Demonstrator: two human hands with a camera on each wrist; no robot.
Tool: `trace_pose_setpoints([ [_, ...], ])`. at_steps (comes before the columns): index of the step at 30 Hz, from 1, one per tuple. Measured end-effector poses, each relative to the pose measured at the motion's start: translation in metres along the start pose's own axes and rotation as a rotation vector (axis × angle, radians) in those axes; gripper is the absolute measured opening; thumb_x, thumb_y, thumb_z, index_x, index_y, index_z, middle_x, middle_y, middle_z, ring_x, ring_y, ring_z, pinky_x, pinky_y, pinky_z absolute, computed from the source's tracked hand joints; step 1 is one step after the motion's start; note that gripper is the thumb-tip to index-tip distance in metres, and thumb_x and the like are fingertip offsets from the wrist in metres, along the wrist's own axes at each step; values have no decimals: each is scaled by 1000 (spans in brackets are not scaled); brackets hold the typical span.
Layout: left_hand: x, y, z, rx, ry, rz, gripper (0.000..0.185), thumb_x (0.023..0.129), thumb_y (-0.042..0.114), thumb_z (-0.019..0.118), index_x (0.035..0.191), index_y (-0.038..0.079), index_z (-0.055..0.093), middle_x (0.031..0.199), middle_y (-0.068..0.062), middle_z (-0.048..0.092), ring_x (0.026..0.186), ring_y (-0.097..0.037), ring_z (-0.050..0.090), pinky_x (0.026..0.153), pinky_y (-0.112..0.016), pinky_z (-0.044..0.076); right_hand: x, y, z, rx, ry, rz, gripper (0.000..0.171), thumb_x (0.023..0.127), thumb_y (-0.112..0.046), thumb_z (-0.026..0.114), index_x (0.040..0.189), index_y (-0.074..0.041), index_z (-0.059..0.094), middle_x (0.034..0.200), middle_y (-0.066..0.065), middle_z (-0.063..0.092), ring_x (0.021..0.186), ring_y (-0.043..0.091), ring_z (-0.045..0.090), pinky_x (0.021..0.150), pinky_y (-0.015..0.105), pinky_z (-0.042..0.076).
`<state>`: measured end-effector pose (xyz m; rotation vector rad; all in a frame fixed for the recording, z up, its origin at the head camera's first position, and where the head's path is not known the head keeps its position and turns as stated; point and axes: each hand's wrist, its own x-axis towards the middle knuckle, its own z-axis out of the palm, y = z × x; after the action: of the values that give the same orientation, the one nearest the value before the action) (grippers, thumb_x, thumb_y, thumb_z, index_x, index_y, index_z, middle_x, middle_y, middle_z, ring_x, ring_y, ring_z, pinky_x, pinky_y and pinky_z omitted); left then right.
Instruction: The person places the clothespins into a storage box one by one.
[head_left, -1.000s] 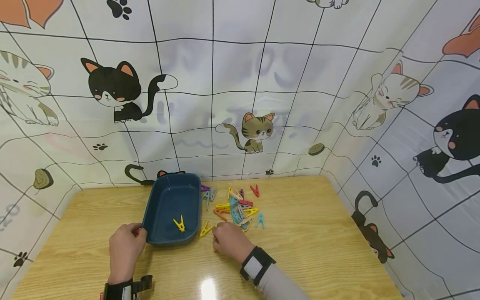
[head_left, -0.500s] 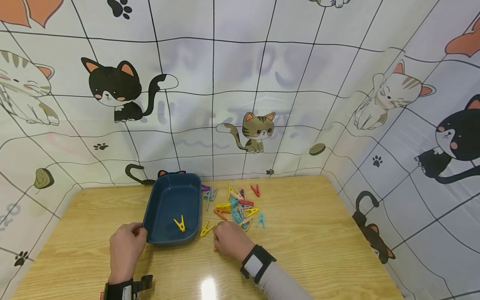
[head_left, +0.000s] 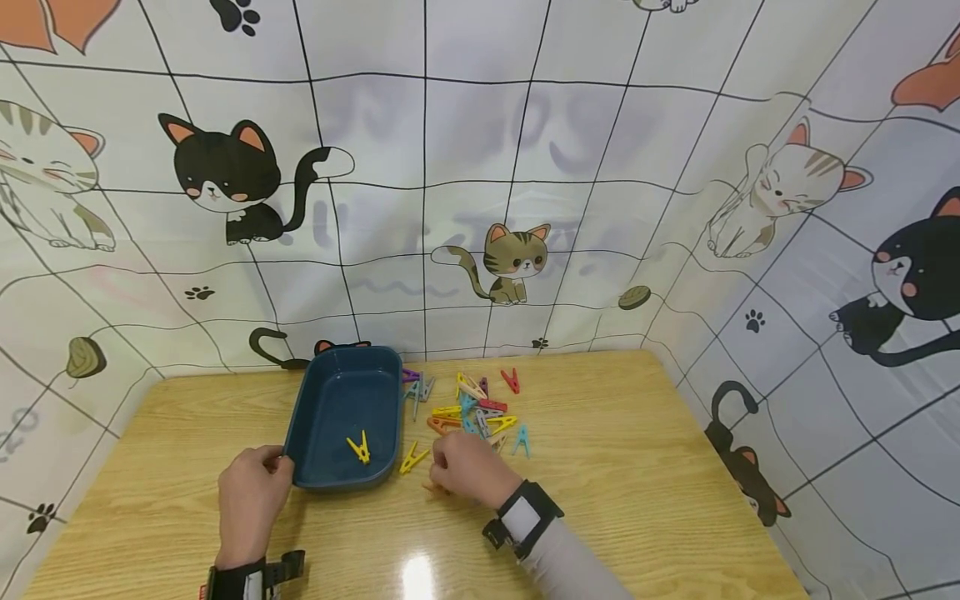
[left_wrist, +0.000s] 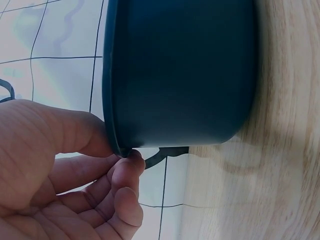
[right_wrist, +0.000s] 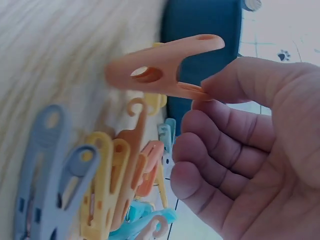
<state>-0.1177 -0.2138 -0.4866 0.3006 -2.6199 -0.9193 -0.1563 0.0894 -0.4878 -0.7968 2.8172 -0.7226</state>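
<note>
My left hand [head_left: 251,504] pinches the rim of a dark blue tray [head_left: 341,400] at its near left corner. In the left wrist view, thumb and fingers grip that tray wall's [left_wrist: 180,75] edge. A yellow clothespin [head_left: 361,450] lies inside the tray. My right hand [head_left: 474,469] is over the table just right of the tray, in front of a clothespin pile. Seen from the right wrist, thumb and forefinger pinch a peach-orange clothespin [right_wrist: 170,62] by the end of one leg; the other fingers are curled beneath. Another yellow clothespin [head_left: 412,457] lies between tray and hand.
Several mixed clothespins [head_left: 480,408] lie heaped behind my right hand, partly hidden by it. A blue clothespin [head_left: 522,441] and a red clothespin [head_left: 511,381] lie at the pile's right. A cat-patterned sheet [head_left: 480,167] hangs round the wooden table [head_left: 622,500].
My right hand has shifted slightly right, and the peach-orange clothespin now shows below its fingers. My left hand and the tray have stayed where they were.
</note>
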Motion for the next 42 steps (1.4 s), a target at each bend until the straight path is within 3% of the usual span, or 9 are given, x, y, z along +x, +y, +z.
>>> trace_pose_setpoints([
  [5,0,-1,0,4,-1,4,25,85,1,59,97,-14,74,75,-19,67,63,-29,61,54,-38,44,5,-1,-7,117,68,29,20,88,-11,64,69,-18,65,58,-12,47,49,3,37,50,20,30],
  [11,0,-1,0,8,-2,-8,25,85,1,59,97,-14,74,76,-19,67,64,-29,61,55,-37,43,12,-5,-11,271,231,-5,22,91,-9,66,69,-13,64,59,-11,46,50,1,35,51,20,29],
  [20,1,-2,1,9,-11,-4,25,85,1,59,97,-14,75,75,-18,66,63,-28,59,55,-35,41,23,-23,-11,343,382,6,10,90,-12,69,83,-11,75,79,1,72,69,7,60,66,22,48],
  [25,1,-2,0,10,-9,-9,24,85,1,59,97,-13,75,75,-18,66,64,-28,60,56,-36,42,32,-31,-9,397,386,-11,12,93,-13,71,83,-9,75,79,4,73,71,9,64,66,22,49],
  [33,1,-1,-1,7,-14,-15,24,85,1,60,97,-13,75,75,-18,67,64,-28,60,55,-35,41,44,-39,-2,467,329,58,14,96,-20,72,84,-12,76,80,-1,71,71,4,58,64,23,47],
  [42,2,-1,-1,10,-30,-33,25,86,2,60,99,-13,75,79,-20,68,66,-29,62,56,-37,44,52,-43,10,419,284,88,13,92,-15,75,80,-9,76,76,0,70,64,1,52,58,20,41],
])
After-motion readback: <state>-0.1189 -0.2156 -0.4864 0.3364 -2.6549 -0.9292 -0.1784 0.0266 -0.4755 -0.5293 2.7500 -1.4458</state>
